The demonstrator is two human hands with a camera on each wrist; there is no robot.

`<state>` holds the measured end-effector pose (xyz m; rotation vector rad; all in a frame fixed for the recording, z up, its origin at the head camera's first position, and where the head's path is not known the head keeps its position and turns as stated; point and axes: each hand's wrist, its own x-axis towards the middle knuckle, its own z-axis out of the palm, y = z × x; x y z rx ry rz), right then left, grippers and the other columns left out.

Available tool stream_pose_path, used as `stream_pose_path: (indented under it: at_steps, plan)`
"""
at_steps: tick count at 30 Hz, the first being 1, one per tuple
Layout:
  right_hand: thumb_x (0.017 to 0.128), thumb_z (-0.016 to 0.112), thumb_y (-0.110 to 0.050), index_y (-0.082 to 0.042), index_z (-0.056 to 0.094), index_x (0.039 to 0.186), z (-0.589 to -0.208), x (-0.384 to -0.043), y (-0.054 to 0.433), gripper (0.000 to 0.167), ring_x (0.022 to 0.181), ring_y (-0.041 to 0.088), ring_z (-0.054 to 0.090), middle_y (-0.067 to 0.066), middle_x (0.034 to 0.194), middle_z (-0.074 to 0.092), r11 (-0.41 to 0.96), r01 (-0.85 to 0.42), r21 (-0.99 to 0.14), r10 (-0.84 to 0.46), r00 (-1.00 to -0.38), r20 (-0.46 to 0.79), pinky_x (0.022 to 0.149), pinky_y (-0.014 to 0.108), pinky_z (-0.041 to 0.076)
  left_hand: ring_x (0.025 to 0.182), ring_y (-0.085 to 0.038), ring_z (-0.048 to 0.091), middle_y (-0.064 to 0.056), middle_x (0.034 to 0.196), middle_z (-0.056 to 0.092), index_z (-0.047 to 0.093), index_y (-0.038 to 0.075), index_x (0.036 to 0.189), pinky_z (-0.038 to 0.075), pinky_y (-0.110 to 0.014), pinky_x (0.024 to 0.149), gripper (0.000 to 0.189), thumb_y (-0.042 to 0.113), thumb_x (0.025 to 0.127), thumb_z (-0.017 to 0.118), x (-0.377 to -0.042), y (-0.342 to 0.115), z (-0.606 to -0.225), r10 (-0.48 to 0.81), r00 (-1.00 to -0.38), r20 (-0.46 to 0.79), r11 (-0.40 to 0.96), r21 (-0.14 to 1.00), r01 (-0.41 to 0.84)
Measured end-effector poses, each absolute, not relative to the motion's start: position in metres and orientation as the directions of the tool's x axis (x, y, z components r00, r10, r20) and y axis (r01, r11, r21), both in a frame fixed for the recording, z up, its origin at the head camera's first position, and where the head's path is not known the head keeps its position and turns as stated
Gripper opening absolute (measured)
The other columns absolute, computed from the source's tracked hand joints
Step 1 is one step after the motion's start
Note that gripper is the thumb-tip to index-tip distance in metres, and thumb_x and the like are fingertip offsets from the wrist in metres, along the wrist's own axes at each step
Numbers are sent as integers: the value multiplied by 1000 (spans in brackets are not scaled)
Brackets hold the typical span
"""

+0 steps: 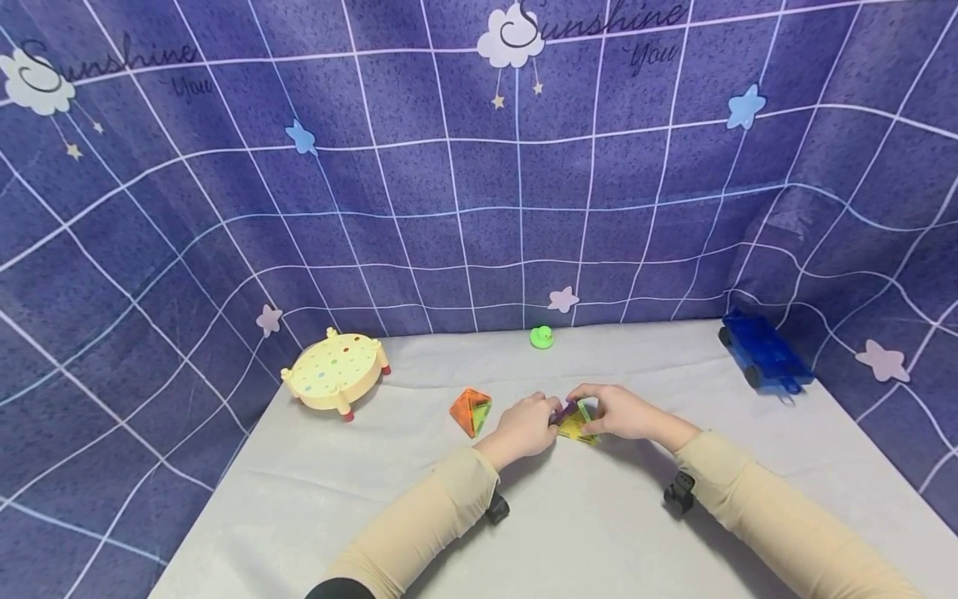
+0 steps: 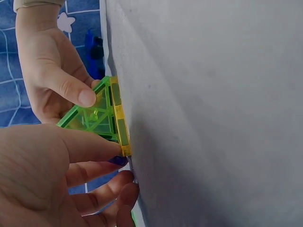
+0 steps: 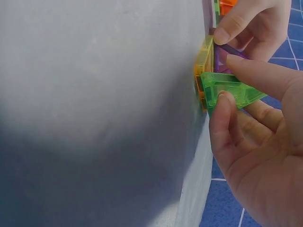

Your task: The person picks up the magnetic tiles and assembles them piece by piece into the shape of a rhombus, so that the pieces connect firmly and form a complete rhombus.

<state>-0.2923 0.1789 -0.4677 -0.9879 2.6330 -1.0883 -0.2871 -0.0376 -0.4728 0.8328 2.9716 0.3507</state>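
A yellow see-through tile (image 1: 573,428) lies on the table. Along its right side stands a green triangular tile (image 3: 236,91), which my right hand (image 1: 621,411) pinches between thumb and fingers. My left hand (image 1: 526,424) grips a purple tile (image 1: 566,412) at the yellow tile's left side, its fingers covering much of it. In the left wrist view, the green tile (image 2: 97,111) tilts up from the yellow tile's edge. Left of the left hand sits a small pointed shape of orange and green tiles (image 1: 469,411).
A pale yellow round toy with dotted top and short red-tipped legs (image 1: 337,366) stands at the far left. A green toy duck (image 1: 541,337) is at the back, a blue toy vehicle (image 1: 763,353) at the far right. Behind hangs a blue curtain (image 1: 479,183).
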Motion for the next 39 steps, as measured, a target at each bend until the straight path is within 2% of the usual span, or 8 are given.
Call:
stream_pose_path:
  at_steps: [7, 12, 16, 21, 27, 31, 35, 39]
  plan:
    - [80, 80, -6, 3, 59, 131, -469, -294, 179, 55, 52, 6, 54, 14, 97, 72, 527, -499, -688, -612, -784, 99, 49, 27, 48, 84, -16, 60, 1, 94, 59, 69, 13, 120, 52, -34, 66, 32, 18, 89, 71, -285, -40, -472, 510, -860, 13, 833, 242, 498]
    - [82, 82, -9, 2, 59, 133, -470, -296, 179, 57, 53, 9, 55, 6, 84, 71, 540, -483, -689, -616, -785, 68, 50, 27, 48, 91, -16, 61, -1, 99, 61, 67, 8, 120, 52, -32, 78, 35, 22, 89, 72, -276, -52, -469, 519, -855, 7, 819, 282, 499]
    - [80, 84, -10, 3, 54, 138, -469, -297, 182, 67, 55, 13, 58, 4, 80, 70, 521, -492, -698, -650, -758, 49, 52, 27, 49, 95, -17, 62, 0, 101, 61, 68, 10, 113, 52, -32, 85, 29, 26, 89, 74, -267, -73, -468, 530, -848, 0, 808, 304, 505]
    - [77, 85, -4, 4, 45, 145, -466, -294, 187, 79, 57, 15, 60, 3, 72, 65, 482, -471, -739, -694, -720, 7, 55, 27, 50, 91, -16, 59, 2, 95, 56, 67, 14, 100, 51, -35, 85, 21, 28, 88, 77, -254, -108, -466, 534, -845, -23, 798, 344, 495]
    - [74, 85, 2, 4, 41, 148, -464, -292, 192, 86, 57, 15, 60, 2, 63, 61, 463, -458, -759, -714, -700, -14, 56, 27, 51, 84, -16, 55, 2, 89, 58, 66, 11, 93, 49, -38, 79, 19, 24, 86, 79, -245, -149, -462, 517, -854, -62, 791, 416, 448]
    - [71, 84, 6, 4, 39, 150, -463, -292, 194, 91, 59, 12, 60, 5, 68, 62, 460, -456, -762, -726, -688, -26, 59, 29, 53, 79, -16, 55, 0, 84, 60, 66, 8, 89, 48, -38, 76, 21, 21, 83, 81, -248, -170, -456, 481, -873, -83, 805, 438, 401]
    - [67, 84, 10, 3, 41, 150, -464, -292, 195, 94, 62, 10, 58, 15, 99, 66, 473, -485, -735, -723, -691, -9, 60, 29, 53, 78, -18, 54, -2, 84, 59, 63, 3, 91, 49, -39, 78, 29, 21, 80, 84, -258, -184, -452, 396, -914, -90, 850, 412, 328]
    - [65, 87, 4, 4, 47, 145, -469, -294, 194, 89, 74, 13, 58, 21, 128, 58, 509, -576, -640, -709, -702, 69, 69, 32, 54, 80, -22, 53, -6, 86, 55, 61, -1, 96, 48, -41, 79, 39, 21, 77, 87, -272, -192, -452, 311, -947, -86, 894, 365, 260]
